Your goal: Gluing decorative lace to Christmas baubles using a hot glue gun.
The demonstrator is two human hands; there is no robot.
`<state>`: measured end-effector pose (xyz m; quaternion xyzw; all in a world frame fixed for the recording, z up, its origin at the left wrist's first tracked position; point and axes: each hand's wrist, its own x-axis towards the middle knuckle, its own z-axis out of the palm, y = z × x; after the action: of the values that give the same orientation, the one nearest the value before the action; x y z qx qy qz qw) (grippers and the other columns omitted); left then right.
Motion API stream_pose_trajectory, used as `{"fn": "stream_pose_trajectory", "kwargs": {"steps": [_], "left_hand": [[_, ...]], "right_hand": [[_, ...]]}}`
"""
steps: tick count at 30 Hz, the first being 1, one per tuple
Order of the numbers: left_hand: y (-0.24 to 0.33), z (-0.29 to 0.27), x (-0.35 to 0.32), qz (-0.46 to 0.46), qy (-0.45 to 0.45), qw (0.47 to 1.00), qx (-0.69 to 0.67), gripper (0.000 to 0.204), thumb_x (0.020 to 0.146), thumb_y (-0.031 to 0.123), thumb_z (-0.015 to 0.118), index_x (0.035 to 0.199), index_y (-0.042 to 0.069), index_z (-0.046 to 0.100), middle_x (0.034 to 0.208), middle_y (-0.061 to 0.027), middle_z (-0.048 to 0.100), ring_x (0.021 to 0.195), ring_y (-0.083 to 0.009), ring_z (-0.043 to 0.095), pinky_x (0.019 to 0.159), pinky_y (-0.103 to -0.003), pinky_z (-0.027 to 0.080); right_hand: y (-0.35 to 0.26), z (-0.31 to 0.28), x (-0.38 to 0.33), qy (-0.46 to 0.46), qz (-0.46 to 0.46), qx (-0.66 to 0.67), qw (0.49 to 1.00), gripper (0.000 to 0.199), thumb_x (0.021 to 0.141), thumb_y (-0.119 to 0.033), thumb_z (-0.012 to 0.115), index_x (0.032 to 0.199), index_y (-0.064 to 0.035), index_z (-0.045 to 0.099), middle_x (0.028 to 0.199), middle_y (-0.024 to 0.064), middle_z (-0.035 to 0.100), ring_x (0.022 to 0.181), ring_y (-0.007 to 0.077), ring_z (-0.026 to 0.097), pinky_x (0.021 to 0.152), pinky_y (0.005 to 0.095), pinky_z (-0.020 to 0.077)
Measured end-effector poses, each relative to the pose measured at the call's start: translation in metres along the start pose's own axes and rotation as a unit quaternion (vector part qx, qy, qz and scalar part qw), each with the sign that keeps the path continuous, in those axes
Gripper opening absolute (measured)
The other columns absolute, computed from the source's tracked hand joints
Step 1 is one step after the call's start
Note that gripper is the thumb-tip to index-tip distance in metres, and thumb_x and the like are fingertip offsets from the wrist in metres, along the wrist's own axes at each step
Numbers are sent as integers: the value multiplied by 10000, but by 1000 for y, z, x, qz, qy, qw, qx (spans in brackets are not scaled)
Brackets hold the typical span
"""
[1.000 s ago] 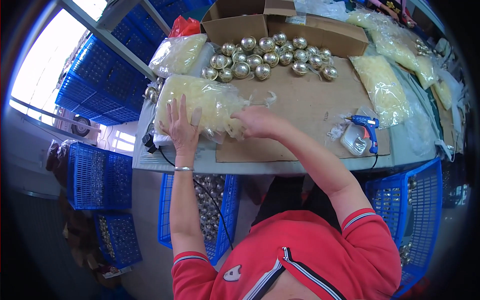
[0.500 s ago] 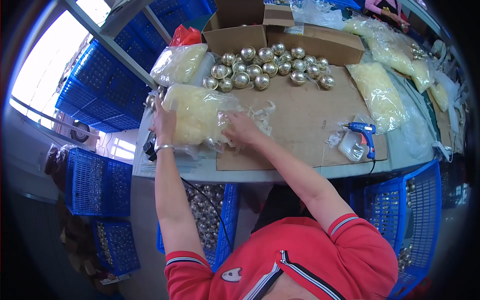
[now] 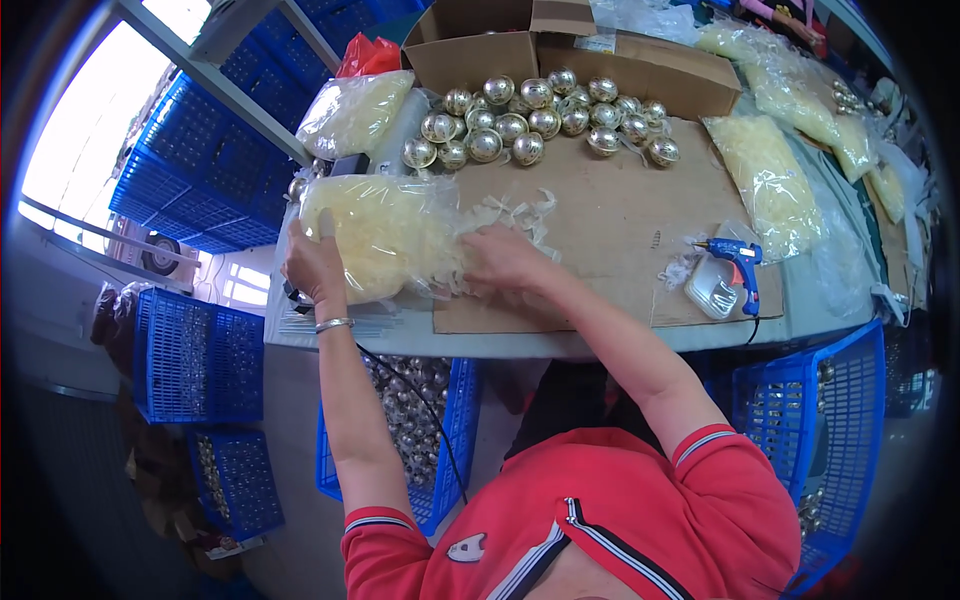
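A clear plastic bag point(image 3: 385, 225) stuffed with pale yellow shreds lies at the table's left, its right end spilling strips onto cardboard. My left hand point(image 3: 316, 265), wearing a bracelet, grips the bag's left edge, thumb on top and other fingers partly hidden. At the opposite end, my right hand point(image 3: 503, 262) has its fingers curled against the bag's edge among loose pale strips point(image 3: 515, 212); its fingertips are partly covered. Behind the bag sits a small dark block point(image 3: 350, 164). Shiny gold-silver balls point(image 3: 510, 127) are heaped farther back.
A blue glue gun point(image 3: 738, 255) rests by a clear plastic tray point(image 3: 712, 292) at right. Cardboard boxes point(image 3: 640, 72) stand behind the balls. More filled bags point(image 3: 765, 185) lie at right. Blue crates point(image 3: 200, 355) stand around the table. Another person's hand point(image 3: 800, 30) shows at far right.
My left hand and the bag have come nearer to me. The dark block now shows behind the bag. More pale strips lie spread beside my right hand, which has moved slightly right.
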<state>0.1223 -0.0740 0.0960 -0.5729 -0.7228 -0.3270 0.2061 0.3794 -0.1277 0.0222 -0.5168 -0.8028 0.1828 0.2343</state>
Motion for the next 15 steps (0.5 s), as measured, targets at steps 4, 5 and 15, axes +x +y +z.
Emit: {"fn": "stream_pose_trajectory", "kwargs": {"steps": [4,5,15], "left_hand": [[-12,-7,13,12,-45,999,-18,422,827,447,621,1051,89,605,858,-193,661,795,-378,640,650,-432,498],[-15,-8,16,34,-64,996,-45,417,825,438,629,1047,85,605,856,-188,661,791,-374,640,646,-426,499],[-15,-7,-6,124,2,992,29,411,825,416,632,1025,59,594,941,-142,653,840,-339,622,713,-423,483]], "right_hand": [[3,-31,3,-37,-10,41,998,436,755,-298,663,1134,-96,587,1202,117,552,1137,303,483,962,409,386],[5,-31,3,-37,-10,42,998,436,755,-298,663,1134,-96,587,1202,117,552,1137,303,483,962,409,386],[-1,8,-2,67,13,50,996,382,741,-280,662,1022,-32,586,1071,148,579,1048,305,524,867,417,428]]}}
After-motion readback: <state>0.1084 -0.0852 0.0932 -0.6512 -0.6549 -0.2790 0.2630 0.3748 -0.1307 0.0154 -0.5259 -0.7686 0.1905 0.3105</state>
